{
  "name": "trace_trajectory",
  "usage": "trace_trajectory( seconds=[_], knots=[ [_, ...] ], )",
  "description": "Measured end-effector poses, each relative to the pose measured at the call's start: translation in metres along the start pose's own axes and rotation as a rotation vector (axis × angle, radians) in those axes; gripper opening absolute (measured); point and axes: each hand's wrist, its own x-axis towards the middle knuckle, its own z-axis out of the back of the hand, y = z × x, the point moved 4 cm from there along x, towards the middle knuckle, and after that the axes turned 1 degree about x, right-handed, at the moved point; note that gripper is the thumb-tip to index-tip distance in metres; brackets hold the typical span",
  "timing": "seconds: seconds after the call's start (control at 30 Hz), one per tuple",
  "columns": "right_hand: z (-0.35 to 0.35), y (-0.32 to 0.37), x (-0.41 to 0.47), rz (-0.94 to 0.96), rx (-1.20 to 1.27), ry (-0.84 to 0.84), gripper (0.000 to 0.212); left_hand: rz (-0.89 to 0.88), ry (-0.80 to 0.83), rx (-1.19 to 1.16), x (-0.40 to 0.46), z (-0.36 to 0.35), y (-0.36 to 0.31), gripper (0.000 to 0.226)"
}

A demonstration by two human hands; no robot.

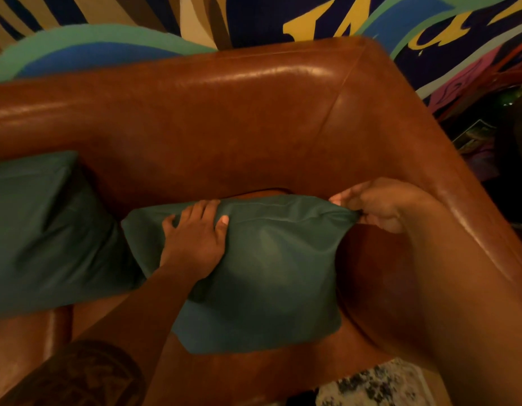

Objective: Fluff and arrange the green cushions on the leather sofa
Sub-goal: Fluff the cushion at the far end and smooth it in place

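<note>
A green cushion [271, 273] stands on the seat of the brown leather sofa [224, 112], in the corner by the right armrest. My left hand [195, 241] grips its top edge, fingers over the back and thumb on the front. My right hand [379, 206] pinches the cushion's upper right corner. A second green cushion [46, 230] leans against the backrest at the left, touching the first one's lower left side.
The sofa's right armrest [458, 186] runs down the right side. Behind the backrest is a colourful painted wall [253, 16]. Dark clutter [493, 136] lies beyond the armrest. A speckled floor [379, 385] shows at the bottom.
</note>
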Motion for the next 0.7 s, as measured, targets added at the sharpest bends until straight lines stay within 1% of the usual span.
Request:
trace_trajectory(
  seconds=[0.07, 0.13, 0.2, 0.27, 0.33, 0.4, 0.43, 0.47, 0.5, 0.6, 0.7],
  knots=[
    [-0.002, 0.001, 0.000, 0.015, -0.042, -0.030, 0.014, 0.000, -0.006, 0.002, -0.003, 0.001, 0.000, 0.063],
    [-0.002, 0.002, 0.007, 0.036, -0.129, -0.148, 0.013, 0.003, -0.014, -0.002, -0.004, 0.002, 0.001, 0.063],
    [0.000, 0.000, 0.015, 0.057, -0.247, -0.251, 0.006, 0.004, -0.017, -0.006, -0.005, 0.002, 0.001, 0.063],
    [0.004, -0.004, 0.021, 0.083, -0.273, -0.336, 0.005, 0.003, -0.019, -0.012, -0.004, 0.002, 0.002, 0.062],
    [0.008, -0.009, 0.023, 0.079, -0.221, -0.414, 0.012, 0.003, -0.022, -0.019, -0.004, 0.001, 0.003, 0.062],
    [0.011, -0.013, 0.022, 0.078, -0.246, -0.468, 0.034, 0.001, -0.037, -0.024, -0.006, 0.002, 0.002, 0.061],
    [0.011, -0.014, 0.021, 0.093, -0.277, -0.482, 0.040, 0.002, -0.043, -0.027, -0.008, 0.003, 0.002, 0.061],
    [0.011, -0.014, 0.020, 0.115, -0.293, -0.478, 0.040, 0.003, -0.046, -0.029, -0.010, 0.003, 0.002, 0.061],
    [0.009, -0.015, 0.018, 0.130, -0.250, -0.429, 0.033, 0.004, -0.047, -0.027, -0.012, 0.003, 0.003, 0.061],
    [-0.001, -0.019, 0.008, 0.089, -0.001, -0.119, 0.003, 0.008, -0.051, -0.025, -0.019, 0.004, 0.005, 0.062],
    [-0.001, -0.013, -0.006, 0.122, 0.018, 0.087, 0.014, 0.005, -0.053, -0.026, -0.022, 0.005, 0.005, 0.062]
  ],
)
